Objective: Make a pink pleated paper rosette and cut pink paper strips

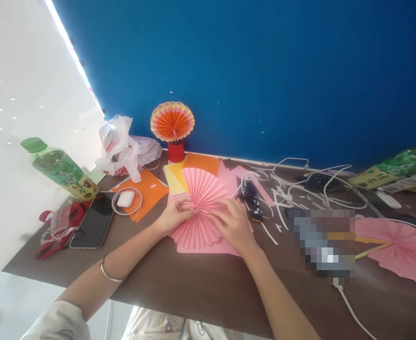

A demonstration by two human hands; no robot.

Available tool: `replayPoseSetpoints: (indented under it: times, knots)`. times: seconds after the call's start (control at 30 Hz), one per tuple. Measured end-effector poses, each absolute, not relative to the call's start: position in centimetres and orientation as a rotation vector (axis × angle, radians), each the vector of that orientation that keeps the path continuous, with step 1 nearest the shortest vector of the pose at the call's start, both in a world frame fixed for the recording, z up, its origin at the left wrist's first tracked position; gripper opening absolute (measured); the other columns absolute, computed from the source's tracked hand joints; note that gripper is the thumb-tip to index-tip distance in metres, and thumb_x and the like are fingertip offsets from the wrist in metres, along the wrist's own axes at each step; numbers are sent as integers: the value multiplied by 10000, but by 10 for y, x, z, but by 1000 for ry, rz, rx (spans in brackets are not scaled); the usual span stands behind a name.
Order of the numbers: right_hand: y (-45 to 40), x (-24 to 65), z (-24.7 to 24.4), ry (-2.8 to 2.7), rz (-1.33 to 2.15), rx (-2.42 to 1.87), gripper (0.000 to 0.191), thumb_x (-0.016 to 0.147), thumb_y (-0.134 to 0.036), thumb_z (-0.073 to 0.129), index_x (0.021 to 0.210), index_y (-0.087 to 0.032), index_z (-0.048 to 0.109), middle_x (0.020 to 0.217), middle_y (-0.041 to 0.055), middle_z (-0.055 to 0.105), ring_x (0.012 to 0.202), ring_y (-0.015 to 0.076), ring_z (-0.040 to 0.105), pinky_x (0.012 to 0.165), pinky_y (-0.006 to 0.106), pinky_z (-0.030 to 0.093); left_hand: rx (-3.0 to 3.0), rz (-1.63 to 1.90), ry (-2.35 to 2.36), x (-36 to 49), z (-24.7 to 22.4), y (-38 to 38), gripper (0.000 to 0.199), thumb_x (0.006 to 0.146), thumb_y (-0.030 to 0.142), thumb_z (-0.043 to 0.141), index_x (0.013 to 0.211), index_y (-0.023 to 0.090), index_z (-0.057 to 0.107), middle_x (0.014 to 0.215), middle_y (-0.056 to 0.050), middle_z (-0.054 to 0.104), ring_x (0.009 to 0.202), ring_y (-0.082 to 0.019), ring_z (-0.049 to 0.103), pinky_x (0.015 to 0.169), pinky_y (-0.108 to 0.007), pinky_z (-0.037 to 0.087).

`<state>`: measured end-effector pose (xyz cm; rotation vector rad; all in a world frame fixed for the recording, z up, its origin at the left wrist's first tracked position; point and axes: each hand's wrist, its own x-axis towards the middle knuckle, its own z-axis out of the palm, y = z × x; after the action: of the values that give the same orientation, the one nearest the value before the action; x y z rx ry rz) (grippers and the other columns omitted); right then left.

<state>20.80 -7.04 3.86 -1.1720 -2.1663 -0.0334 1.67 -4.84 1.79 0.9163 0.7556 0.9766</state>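
Note:
A pink pleated paper fan (pixel 206 186) is spread nearly into a round in front of me, over pink paper sheets (pixel 208 249). My left hand (pixel 175 215) pinches it near its centre, where the folds meet. On the right side, my right hand (pixel 233 224) has its fingers bent against the pleats and grips the fan there; its fingertips are partly hidden. Just behind lie yellow sheets (pixel 176 178) and an orange sheet (pixel 201 165). A finished-looking orange, pink and yellow fan (pixel 172 122) stands upright in a red holder (pixel 176 151) by the wall.
To the left are a green-capped bottle (pixel 64 172), a phone (pixel 92 222), a white earphone case (pixel 125 199), and a plastic bag (pixel 123 151). Paper strips (pixel 269 233), tangled white cables (pixel 330 189), a pixelated area (pixel 321 243) and another pink fan (pixel 403 248) occupy the right.

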Motion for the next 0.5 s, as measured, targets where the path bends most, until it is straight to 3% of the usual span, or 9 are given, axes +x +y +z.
replayPoseSetpoints:
  times: [0.5]
  knots:
    - [-68, 211, 39, -2247, -132, -1105, 127, 857, -190, 470, 803, -195, 585, 1001, 68, 606, 923, 210, 503, 816, 380, 362, 859, 1000, 749, 18, 15, -48, 298, 605, 211, 755, 850, 136, 603, 742, -14, 660, 693, -118, 619, 704, -243, 449]
